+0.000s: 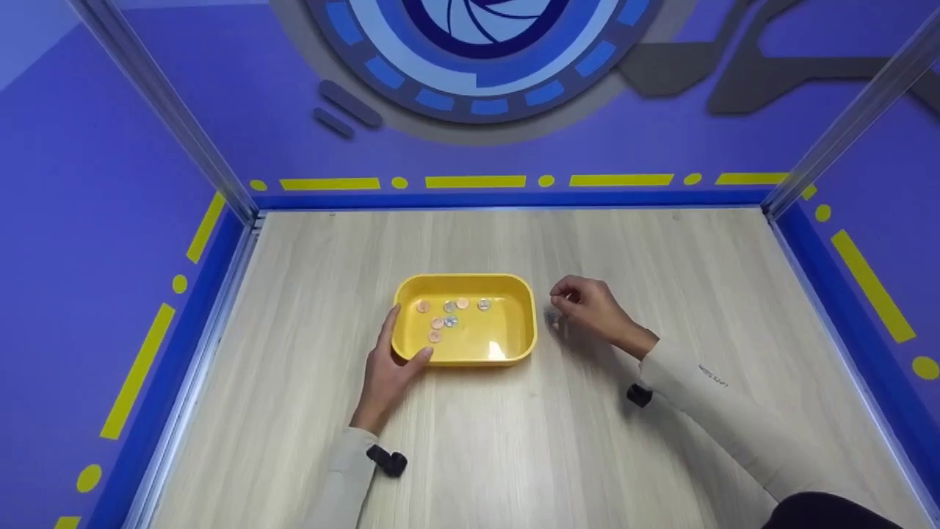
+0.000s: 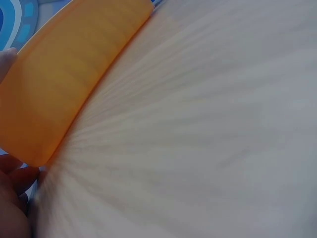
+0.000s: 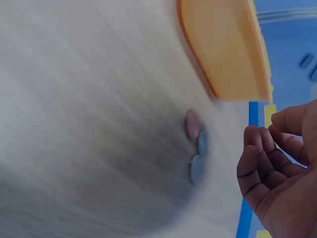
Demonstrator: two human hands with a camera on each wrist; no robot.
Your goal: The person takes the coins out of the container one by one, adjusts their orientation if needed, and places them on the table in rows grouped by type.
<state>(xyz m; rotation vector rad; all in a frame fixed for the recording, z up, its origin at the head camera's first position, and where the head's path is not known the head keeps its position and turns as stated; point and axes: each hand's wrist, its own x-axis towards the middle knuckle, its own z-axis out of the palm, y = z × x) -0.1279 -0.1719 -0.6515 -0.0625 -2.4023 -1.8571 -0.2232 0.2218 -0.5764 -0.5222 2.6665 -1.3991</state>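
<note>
A yellow plastic tray (image 1: pixel 514 358) sits on the table with several copper and silver coins (image 1: pixel 450 321) scattered over its floor. My left hand (image 1: pixel 389 375) grips the tray's near left corner, thumb at the front rim and fingers along the left side. Just right of the tray, my right hand (image 1: pixel 596 308) is raised off the tabletop, thumb and forefinger tips together. Whether a coin is between those tips is hidden. Below it on the table lie one copper coin (image 3: pixel 192 124) and two silver coins (image 3: pixel 196 168), clustered close together.
The pale wood-grain table (image 1: pixel 308 294) is bounded by blue panels (image 1: pixel 470 158) with yellow markings at the back and both sides. Metal posts (image 1: pixel 176 110) stand at the back corners. A small black device (image 1: pixel 387 461) is strapped at each wrist.
</note>
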